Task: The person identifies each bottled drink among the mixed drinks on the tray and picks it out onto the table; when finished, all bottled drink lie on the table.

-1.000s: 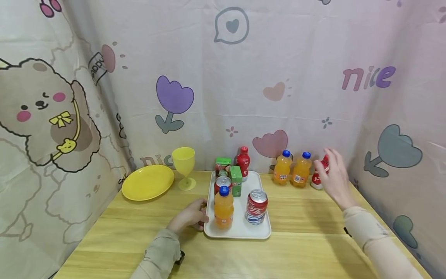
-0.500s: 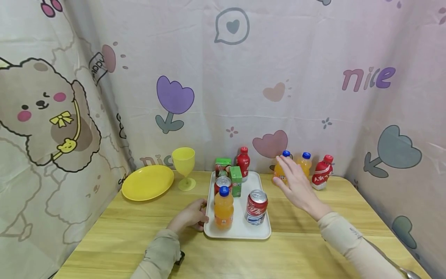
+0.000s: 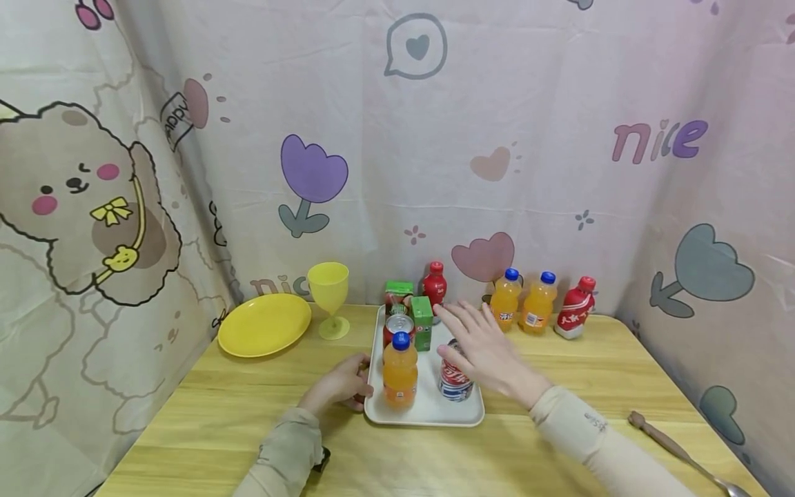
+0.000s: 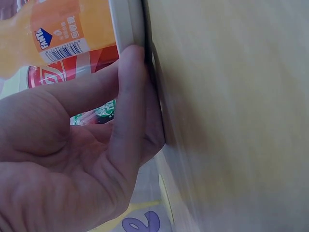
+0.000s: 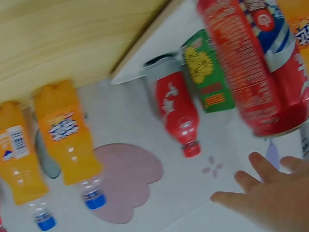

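Observation:
My left hand [image 3: 338,383] grips the left rim of a white tray [image 3: 437,413]; in the left wrist view, its fingers [image 4: 131,92] pinch the tray's edge. My right hand [image 3: 487,352] hovers with spread fingers over the tray's right side, partly hiding a red and white soda can [image 3: 455,388]. Whether it touches the can I cannot tell. On the tray stand an orange Fanta bottle [image 3: 400,376], another red can [image 3: 399,322] behind it, two green drink cartons, the nearer carton [image 3: 421,324] in front, and a red bottle [image 3: 435,283] at the back.
Right of the tray, two orange soda bottles [image 3: 539,307] and a tilted red and white bottle [image 3: 575,308] stand by the curtain. A yellow goblet [image 3: 329,293] and yellow plate [image 3: 263,326] are at the left. A long-handled spoon [image 3: 673,445] lies at the right.
My right hand has moved left from the red and white bottle, past the orange bottles, to the soda can on the tray. The spoon has come into view. My left hand stays at the tray.

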A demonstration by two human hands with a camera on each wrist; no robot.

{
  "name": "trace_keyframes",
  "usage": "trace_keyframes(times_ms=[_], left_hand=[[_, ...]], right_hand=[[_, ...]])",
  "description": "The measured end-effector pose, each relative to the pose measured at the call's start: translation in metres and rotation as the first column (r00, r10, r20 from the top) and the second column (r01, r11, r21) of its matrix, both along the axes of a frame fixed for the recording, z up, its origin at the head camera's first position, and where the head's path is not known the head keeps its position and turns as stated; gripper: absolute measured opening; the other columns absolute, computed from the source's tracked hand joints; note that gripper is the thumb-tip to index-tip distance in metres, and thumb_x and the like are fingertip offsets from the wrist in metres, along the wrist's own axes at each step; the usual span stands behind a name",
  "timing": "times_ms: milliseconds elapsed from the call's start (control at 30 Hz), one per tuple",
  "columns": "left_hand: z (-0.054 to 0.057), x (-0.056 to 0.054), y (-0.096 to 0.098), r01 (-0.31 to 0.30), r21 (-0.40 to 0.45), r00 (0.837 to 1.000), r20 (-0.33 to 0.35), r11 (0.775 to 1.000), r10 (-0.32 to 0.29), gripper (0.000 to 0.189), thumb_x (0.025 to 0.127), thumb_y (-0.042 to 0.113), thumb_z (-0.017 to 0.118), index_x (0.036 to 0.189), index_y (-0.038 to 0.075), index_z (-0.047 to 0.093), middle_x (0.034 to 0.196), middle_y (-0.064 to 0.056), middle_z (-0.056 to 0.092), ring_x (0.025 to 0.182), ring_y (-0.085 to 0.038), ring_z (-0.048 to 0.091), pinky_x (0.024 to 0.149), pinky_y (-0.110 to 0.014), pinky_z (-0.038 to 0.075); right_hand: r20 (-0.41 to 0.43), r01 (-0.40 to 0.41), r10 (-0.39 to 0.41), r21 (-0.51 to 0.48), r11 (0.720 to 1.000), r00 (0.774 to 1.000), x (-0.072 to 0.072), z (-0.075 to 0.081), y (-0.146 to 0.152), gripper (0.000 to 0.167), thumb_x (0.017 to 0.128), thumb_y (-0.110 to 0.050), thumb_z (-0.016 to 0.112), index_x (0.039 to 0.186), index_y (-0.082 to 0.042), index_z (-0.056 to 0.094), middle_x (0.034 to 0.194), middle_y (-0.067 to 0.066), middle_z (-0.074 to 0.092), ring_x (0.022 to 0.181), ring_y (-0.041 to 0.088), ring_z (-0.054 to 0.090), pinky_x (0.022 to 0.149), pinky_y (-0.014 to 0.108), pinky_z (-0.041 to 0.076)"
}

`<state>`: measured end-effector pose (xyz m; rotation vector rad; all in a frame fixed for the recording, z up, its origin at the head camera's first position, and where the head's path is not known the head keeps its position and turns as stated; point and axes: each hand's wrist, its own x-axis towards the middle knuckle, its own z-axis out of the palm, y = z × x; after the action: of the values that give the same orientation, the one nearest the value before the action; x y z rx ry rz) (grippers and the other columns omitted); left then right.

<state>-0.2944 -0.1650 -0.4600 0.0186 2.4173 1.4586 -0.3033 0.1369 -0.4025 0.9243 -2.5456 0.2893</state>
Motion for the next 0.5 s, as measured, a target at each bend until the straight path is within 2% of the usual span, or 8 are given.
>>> trace_keyframes(times_ms=[133, 333, 500], left_hand=[[0.001, 0.0, 0.0, 0.005, -0.009, 1.0, 0.004, 1.0, -0.005, 0.061, 0.092, -0.008, 0.069, 0.148, -0.001, 0.045, 0.094, -0.012, 0.056, 0.071, -0.019, 0.059, 0.053, -0.023, 0.059], [0.002, 0.0, 0.0, 0.002, 0.0, 1.0, 0.002, 1.0, -0.002, 0.059, 0.092, -0.009, 0.068, 0.146, -0.002, 0.045, 0.093, -0.012, 0.056, 0.069, -0.019, 0.059, 0.052, -0.023, 0.058], [0.002, 0.0, 0.0, 0.014, 0.01, 1.0, -0.003, 1.0, -0.014, 0.059, 0.092, -0.009, 0.067, 0.146, -0.003, 0.044, 0.093, -0.012, 0.056, 0.068, -0.017, 0.058, 0.052, -0.022, 0.058]], right_hand=[[0.025, -0.019, 0.018, 0.04, 0.999, 1.0, 0.004, -0.003, -0.014, 0.068, 0.107, -0.054, 0.049, 0.166, -0.022, 0.034, 0.165, 0.01, 0.045, 0.156, 0.038, 0.037, 0.13, 0.075, 0.018], [0.047, -0.052, 0.047, 0.107, 0.993, 0.998, 0.011, -0.005, -0.031, 0.068, 0.107, -0.062, 0.042, 0.162, -0.022, 0.042, 0.155, 0.005, 0.057, 0.151, 0.033, 0.044, 0.13, 0.075, 0.014], [0.061, -0.075, 0.068, 0.107, 0.991, 0.996, 0.013, -0.006, -0.04, 0.067, 0.107, -0.062, 0.043, 0.157, -0.018, 0.05, 0.15, 0.004, 0.063, 0.147, 0.031, 0.05, 0.13, 0.073, 0.021]])
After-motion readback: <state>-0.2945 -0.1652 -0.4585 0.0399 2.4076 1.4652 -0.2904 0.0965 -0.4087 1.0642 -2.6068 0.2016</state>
